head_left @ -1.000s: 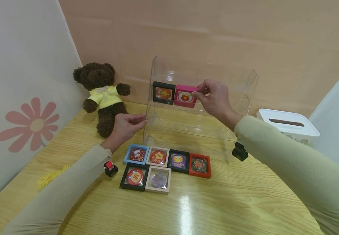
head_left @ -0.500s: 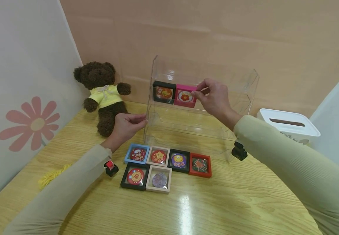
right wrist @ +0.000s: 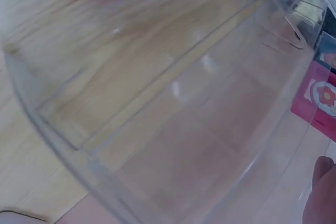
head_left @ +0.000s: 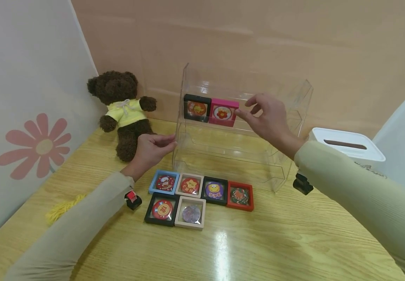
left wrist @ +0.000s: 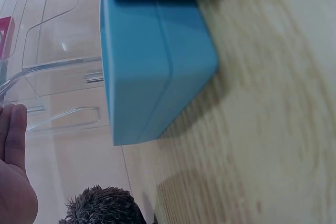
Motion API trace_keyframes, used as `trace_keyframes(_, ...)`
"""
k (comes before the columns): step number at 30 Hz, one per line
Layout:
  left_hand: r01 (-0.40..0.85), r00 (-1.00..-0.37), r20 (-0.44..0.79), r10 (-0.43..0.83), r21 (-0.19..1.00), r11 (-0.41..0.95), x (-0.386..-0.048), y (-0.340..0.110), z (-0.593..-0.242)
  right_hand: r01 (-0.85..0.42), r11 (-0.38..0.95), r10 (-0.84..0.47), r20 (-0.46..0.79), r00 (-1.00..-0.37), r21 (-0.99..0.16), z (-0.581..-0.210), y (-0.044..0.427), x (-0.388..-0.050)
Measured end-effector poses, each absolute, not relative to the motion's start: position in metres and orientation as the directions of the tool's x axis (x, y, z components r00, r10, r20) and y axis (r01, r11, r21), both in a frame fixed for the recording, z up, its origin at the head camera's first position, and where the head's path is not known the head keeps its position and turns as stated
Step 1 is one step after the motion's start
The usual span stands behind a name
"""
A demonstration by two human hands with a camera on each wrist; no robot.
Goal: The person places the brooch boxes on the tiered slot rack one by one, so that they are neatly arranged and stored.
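My left hand [head_left: 153,152] pinches the left side panel of a clear acrylic display rack [head_left: 230,152]. On its upper shelf a black framed badge box [head_left: 197,108] and a pink framed badge box [head_left: 224,113] stand side by side. My right hand [head_left: 269,117] is just right of the pink box, its thumb and fingers apart and holding nothing. In front of the rack lie a blue box [head_left: 164,182], a beige star box [head_left: 190,185], a black box with a purple badge [head_left: 214,190], a red box [head_left: 240,196], another black box [head_left: 161,209] and another beige box [head_left: 190,212].
A brown teddy bear [head_left: 119,113] in a yellow top sits left of the rack. A white tissue box [head_left: 346,144] stands to the right. Yellow yarn [head_left: 63,208] lies by the left sleeve. A curtain hangs behind the wooden table [head_left: 258,246].
My right hand has let go of the pink box and moved slightly right. The pink box stays upright beside the black one. My left hand has kept its place on the rack.
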State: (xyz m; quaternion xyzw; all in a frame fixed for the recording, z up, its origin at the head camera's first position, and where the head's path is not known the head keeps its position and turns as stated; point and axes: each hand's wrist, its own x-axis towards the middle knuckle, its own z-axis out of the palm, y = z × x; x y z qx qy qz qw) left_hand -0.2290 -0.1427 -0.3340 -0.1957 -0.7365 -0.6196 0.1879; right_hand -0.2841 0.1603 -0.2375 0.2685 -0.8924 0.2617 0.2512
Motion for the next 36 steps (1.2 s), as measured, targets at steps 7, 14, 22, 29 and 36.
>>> trace_keyframes(7,0.516,-0.855,0.515,0.054,0.838,0.18,-0.228,-0.143,-0.332,-0.703,0.664,-0.426,0.644,-0.635,-0.255,-0.255,0.179,-0.266)
trace_keyframes(14,0.494,-0.868,0.493,0.049,0.851,0.179,-0.229,-0.145,-0.337,-0.746,0.618,-0.455,0.66,-0.598,-0.25,-0.272,0.192,-0.251)
trace_keyframes(22,0.467,-0.883,0.468,0.034,0.871,0.154,-0.243,-0.149,-0.355,-0.77,0.572,-0.479,0.646,-0.594,-0.284,-0.297,0.202,-0.224)
trace_keyframes(29,0.463,-0.886,0.462,0.043,0.874,0.149,-0.235,-0.145,-0.345,-0.743,0.575,-0.48,0.594,-0.645,-0.342,-0.317,0.214,-0.209)
trace_keyframes(36,0.465,-0.885,0.463,0.051,0.869,0.17,-0.226,-0.142,-0.333,-0.695,0.585,-0.456,0.54,-0.708,-0.418,-0.336,0.226,-0.199)
